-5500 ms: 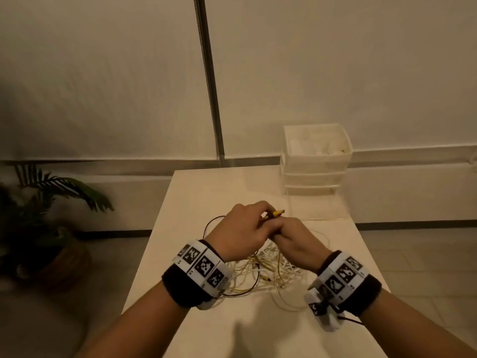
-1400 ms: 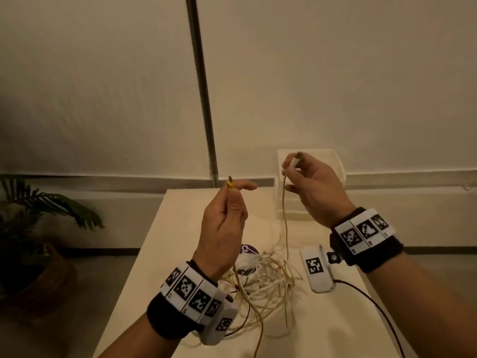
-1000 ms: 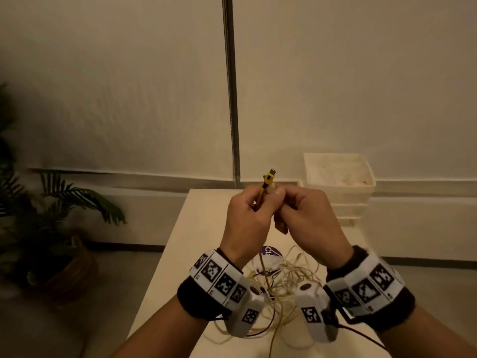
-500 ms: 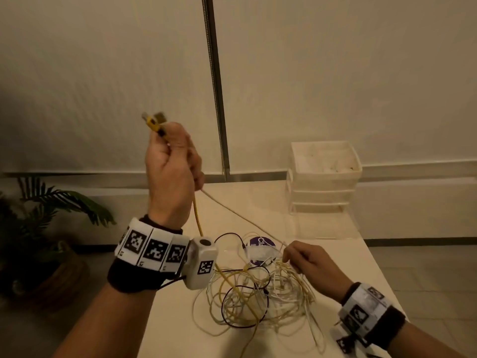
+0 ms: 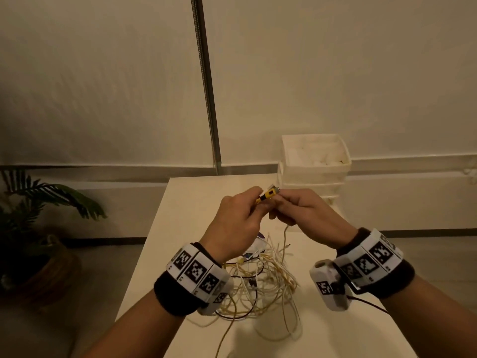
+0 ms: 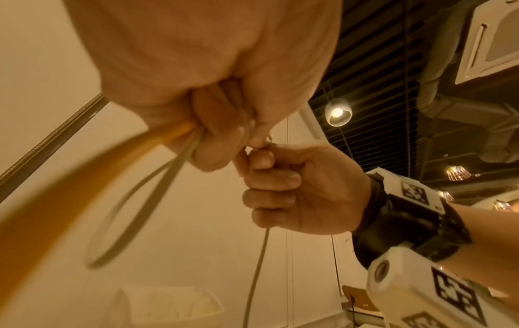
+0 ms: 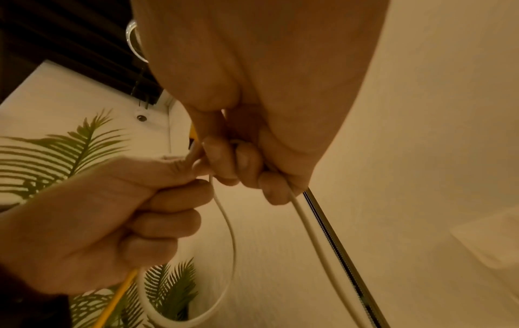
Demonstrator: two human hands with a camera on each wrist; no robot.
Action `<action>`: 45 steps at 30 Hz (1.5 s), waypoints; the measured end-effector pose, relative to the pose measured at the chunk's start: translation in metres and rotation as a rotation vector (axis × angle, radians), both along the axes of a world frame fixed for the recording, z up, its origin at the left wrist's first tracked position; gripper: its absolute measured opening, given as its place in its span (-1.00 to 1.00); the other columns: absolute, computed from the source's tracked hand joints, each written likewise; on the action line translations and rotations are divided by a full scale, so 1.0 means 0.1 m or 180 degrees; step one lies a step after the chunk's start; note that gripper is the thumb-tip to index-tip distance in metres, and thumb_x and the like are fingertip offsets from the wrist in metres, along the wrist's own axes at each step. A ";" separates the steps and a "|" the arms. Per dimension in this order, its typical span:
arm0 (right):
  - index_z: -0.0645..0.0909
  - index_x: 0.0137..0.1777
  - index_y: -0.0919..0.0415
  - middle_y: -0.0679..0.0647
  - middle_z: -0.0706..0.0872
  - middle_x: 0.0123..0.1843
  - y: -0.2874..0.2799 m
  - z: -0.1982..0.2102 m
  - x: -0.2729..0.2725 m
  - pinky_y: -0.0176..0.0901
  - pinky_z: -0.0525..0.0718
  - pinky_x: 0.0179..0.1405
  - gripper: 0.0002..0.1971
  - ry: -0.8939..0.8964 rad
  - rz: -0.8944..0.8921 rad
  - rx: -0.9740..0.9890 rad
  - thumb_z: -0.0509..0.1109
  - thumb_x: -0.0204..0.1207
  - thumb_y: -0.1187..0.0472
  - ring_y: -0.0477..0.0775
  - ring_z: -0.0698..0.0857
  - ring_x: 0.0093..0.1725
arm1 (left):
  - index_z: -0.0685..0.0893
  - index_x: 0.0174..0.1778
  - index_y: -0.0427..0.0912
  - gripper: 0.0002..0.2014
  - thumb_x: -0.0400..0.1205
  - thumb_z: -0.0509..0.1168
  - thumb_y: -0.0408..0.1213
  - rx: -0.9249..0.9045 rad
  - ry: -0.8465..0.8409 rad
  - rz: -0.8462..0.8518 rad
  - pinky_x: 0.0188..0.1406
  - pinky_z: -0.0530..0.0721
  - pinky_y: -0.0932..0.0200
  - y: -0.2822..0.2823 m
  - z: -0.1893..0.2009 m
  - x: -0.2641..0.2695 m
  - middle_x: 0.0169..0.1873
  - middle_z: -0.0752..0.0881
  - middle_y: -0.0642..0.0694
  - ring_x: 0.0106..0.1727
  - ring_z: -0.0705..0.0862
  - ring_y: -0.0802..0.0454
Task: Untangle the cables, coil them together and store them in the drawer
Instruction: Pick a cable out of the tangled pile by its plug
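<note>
Nearest the camera, a tangle of cables (image 5: 260, 285), mostly white and yellow with a thin dark strand through it, lies heaped on the pale table (image 5: 185, 202) between the two forearms, and a few loops trail toward the near edge. A small white packet with a purple mark (image 5: 255, 245) sits at the far side of the heap, partly hidden behind the left wrist. Above the pile both hands are raised and meet fingertip to fingertip. The left hand (image 5: 236, 228) is curled into a fist around a yellow cable (image 6: 84, 177) and a loop of white cable (image 7: 224, 244), with the yellow connector (image 5: 268, 194) sticking out past its thumb and forefinger. The right hand (image 5: 307, 215) is also curled, pinching the same white cable close to the left fingers, and the strand hangs from it down to the heap. Farther back, at the table's far right corner, stands a white stacked drawer unit (image 5: 313, 177), its top tray open. A potted palm (image 5: 38, 202) is on the floor to the left.
</note>
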State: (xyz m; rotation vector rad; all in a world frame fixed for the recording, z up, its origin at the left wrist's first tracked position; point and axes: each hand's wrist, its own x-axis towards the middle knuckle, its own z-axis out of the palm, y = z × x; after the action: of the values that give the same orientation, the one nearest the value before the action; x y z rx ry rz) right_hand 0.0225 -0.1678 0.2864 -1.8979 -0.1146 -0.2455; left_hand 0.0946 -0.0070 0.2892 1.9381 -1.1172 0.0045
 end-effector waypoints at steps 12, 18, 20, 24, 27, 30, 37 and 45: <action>0.59 -0.15 0.31 0.08 0.45 -0.46 0.04 -0.39 0.00 -0.31 0.38 -0.38 -0.72 0.0130 0.0082 0.0533 0.12 0.65 0.18 -0.04 0.38 -0.44 | 0.65 -0.22 0.13 -0.80 0.71 0.22 -0.05 -0.1398 -0.0011 0.1098 -0.36 0.58 0.00 0.13 0.46 0.33 -0.30 0.68 0.10 -0.39 0.57 0.07; 0.57 -0.19 0.30 0.03 0.41 -0.51 -0.02 -0.55 0.06 -0.28 0.33 -0.41 -0.70 0.0361 -0.0260 0.0250 0.09 0.73 0.36 -0.08 0.35 -0.48 | 0.72 -0.09 0.15 -0.85 0.68 0.27 0.02 -0.1800 0.0271 0.1551 -0.28 0.58 -0.18 0.38 0.63 0.50 -0.38 0.59 0.16 -0.35 0.54 0.11; 0.57 -0.21 0.26 0.04 0.38 -0.51 -0.05 -0.41 0.10 -0.24 0.28 -0.42 -0.69 0.0307 -0.0314 0.0156 0.09 0.73 0.36 -0.04 0.33 -0.47 | 0.67 0.22 0.07 -0.81 0.71 0.26 -0.15 -0.1354 -0.0147 0.1212 -0.31 0.66 0.06 0.36 0.56 0.37 -0.25 0.62 0.25 -0.34 0.58 0.25; 0.58 -0.23 0.19 0.17 0.38 -0.45 -0.06 0.00 0.20 -0.15 0.29 -0.39 -0.69 0.0034 -0.0395 -0.0276 0.13 0.73 0.33 0.06 0.33 -0.42 | 0.64 0.37 0.08 -0.67 0.68 0.30 -0.24 0.0064 -0.0762 0.0861 -0.49 0.41 0.51 0.26 0.36 0.16 -0.26 0.70 0.19 -0.47 0.55 0.28; 0.59 -0.24 0.16 0.17 0.40 -0.45 -0.03 0.33 0.21 -0.20 0.31 -0.42 -0.69 -0.0133 -0.0270 -0.0453 0.14 0.72 0.33 0.05 0.35 -0.44 | 0.59 0.42 0.15 -0.59 0.63 0.31 -0.18 0.0628 -0.0733 0.0616 -0.25 0.50 0.20 0.18 0.29 0.06 -0.38 0.69 0.10 -0.30 0.62 0.08; 0.56 -0.26 0.11 -0.08 0.44 -0.50 0.02 0.58 0.20 -0.26 0.32 -0.44 -0.70 -0.0292 -0.0050 -0.1083 0.17 0.70 0.30 -0.13 0.35 -0.51 | 0.58 0.41 0.14 -0.56 0.60 0.36 -0.20 0.0095 -0.0445 0.0618 -0.40 0.45 0.26 0.13 0.33 0.06 -0.52 0.62 0.06 -0.47 0.54 0.15; 0.61 -0.27 0.13 -0.04 0.47 -0.48 -0.21 0.98 0.24 -0.15 0.33 -0.41 -0.74 -0.0620 -0.0299 -0.0722 0.18 0.63 0.21 -0.01 0.39 -0.45 | 0.63 0.04 -0.15 -0.86 0.63 0.36 -0.20 -0.1158 -0.0386 0.0158 -0.60 0.47 -0.02 0.14 0.55 0.02 -0.40 0.69 -0.16 -0.53 0.51 -0.07; 0.61 -0.23 0.18 0.00 0.45 -0.49 -0.04 0.82 0.21 -0.14 0.33 -0.43 -0.73 -0.0684 -0.0324 -0.0238 0.16 0.66 0.24 -0.04 0.38 -0.48 | 0.36 -0.34 0.05 -0.63 0.63 0.24 0.19 -0.1770 -0.0014 0.0072 -0.63 0.38 -0.08 0.11 0.51 0.01 -0.54 0.33 -0.04 -0.56 0.30 -0.14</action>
State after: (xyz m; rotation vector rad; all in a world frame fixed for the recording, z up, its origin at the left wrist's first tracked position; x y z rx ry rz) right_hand 0.0438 -0.1719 0.3688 -1.9498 -0.1740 -0.5209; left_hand 0.0954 0.0036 0.3405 1.4511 -0.9692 0.3011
